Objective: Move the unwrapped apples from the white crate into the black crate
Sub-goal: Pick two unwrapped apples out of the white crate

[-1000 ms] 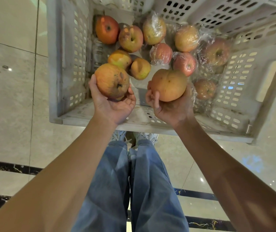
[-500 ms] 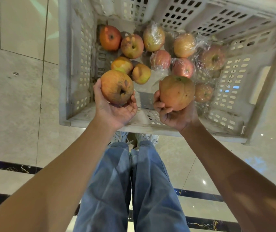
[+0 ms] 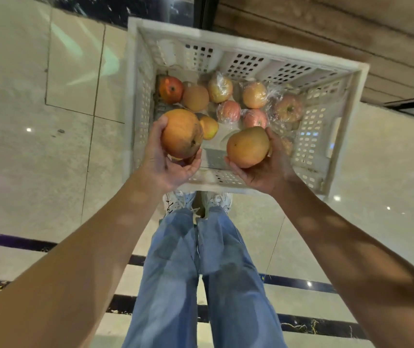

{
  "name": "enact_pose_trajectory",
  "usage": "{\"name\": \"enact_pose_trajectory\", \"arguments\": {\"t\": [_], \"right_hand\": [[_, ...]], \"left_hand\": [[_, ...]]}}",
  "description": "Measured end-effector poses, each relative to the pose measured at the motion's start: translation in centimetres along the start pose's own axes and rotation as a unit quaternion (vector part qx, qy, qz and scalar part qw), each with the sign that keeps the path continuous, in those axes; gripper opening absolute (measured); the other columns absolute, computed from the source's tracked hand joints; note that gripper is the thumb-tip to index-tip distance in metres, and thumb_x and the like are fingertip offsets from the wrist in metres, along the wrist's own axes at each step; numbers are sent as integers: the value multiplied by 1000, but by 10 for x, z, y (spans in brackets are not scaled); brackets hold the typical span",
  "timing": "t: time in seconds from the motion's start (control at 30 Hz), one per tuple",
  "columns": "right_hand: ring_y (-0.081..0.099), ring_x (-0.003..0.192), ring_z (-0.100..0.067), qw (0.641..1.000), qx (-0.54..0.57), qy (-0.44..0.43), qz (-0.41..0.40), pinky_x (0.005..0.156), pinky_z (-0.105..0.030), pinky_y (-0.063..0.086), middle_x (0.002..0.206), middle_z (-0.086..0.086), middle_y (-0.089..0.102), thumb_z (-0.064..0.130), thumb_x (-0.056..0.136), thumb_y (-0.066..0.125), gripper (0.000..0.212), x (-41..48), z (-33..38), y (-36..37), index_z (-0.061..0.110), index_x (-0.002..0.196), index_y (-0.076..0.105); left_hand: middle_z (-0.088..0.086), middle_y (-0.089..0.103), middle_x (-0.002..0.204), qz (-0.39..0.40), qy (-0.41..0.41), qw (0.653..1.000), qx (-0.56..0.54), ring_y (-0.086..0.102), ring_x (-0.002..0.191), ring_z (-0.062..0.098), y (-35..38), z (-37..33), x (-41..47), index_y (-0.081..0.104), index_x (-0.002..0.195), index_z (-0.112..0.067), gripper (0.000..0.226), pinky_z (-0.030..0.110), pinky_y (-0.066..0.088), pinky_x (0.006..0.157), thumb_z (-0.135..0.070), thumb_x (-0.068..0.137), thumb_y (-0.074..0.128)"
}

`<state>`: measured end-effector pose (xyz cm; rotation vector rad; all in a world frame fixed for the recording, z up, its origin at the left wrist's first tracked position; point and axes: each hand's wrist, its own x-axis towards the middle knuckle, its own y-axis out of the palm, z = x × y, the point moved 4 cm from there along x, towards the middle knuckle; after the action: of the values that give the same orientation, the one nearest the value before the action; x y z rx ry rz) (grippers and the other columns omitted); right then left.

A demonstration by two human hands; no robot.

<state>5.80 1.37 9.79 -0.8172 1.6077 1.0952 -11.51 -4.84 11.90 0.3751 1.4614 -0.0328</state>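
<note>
My left hand (image 3: 169, 163) holds a large unwrapped orange-red apple (image 3: 181, 133) above the near left part of the white crate (image 3: 251, 49). Cupped in my right hand (image 3: 263, 172) is a second unwrapped apple (image 3: 247, 146), over the crate's near side. Inside the crate lie three more unwrapped apples: a red one (image 3: 170, 89), a tan one (image 3: 195, 97) and a yellow one (image 3: 209, 127) partly behind my left apple. Several plastic-wrapped apples (image 3: 255, 94) fill the crate's right half. The black crate is not in view.
The crate stands on a glossy beige tiled floor (image 3: 37, 159) with dark stripes. My legs in blue jeans (image 3: 201, 272) and white shoes (image 3: 183, 199) are just before the crate. A wooden wall panel (image 3: 351, 28) runs behind it.
Both hands have lifted their apples higher and apart. The camera has pulled back and up, so the whole crate and the wall behind it now show.
</note>
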Motion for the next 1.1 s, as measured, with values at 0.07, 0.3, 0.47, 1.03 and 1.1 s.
{"name": "enact_pose_trajectory", "arguments": {"t": [0.07, 0.3, 0.47, 1.03, 1.1], "right_hand": [[62, 101, -34, 998, 1, -30, -48, 61, -41, 60, 123, -15, 56, 58, 69, 69, 74, -27, -4, 8, 17, 127, 51], [57, 110, -30, 991, 26, -106, -74, 70, -42, 59, 123, -14, 51, 52, 75, 67, 60, -140, -37, 31, 17, 122, 52], [59, 99, -30, 985, 109, -105, -76, 69, -40, 59, 117, -16, 52, 49, 73, 70, 66, -213, -71, 24, 12, 123, 52], [53, 107, -36, 834, 515, -171, -99, 86, -44, 50, 119, -16, 44, 47, 75, 71, 60, -405, -231, -145, 16, 117, 41], [52, 111, -37, 813, 550, -165, -96, 84, -44, 51, 125, -16, 42, 48, 72, 72, 63, -414, -251, -163, 17, 118, 42]], "left_hand": [[19, 49, 126, 3, -3, 999, 33, 58, 107, 28, 2, -1, -32, 48, 127, -12, 71, 33, 55, 83, -51, 71, 68], [20, 51, 113, -23, -36, 991, 124, 60, 97, 29, 5, 5, -154, 48, 114, -11, 60, 32, 55, 79, -50, 73, 68], [20, 50, 120, -72, -50, 980, 177, 58, 98, 32, 8, 19, -225, 51, 120, -8, 70, 37, 52, 73, -52, 69, 70], [17, 58, 107, -67, -98, 839, 532, 60, 84, 27, 63, 158, -341, 47, 130, -8, 88, 31, 48, 67, -65, 65, 64], [17, 58, 104, -66, -103, 814, 568, 60, 81, 27, 68, 188, -347, 50, 128, -9, 85, 32, 48, 66, -64, 65, 65]]}}
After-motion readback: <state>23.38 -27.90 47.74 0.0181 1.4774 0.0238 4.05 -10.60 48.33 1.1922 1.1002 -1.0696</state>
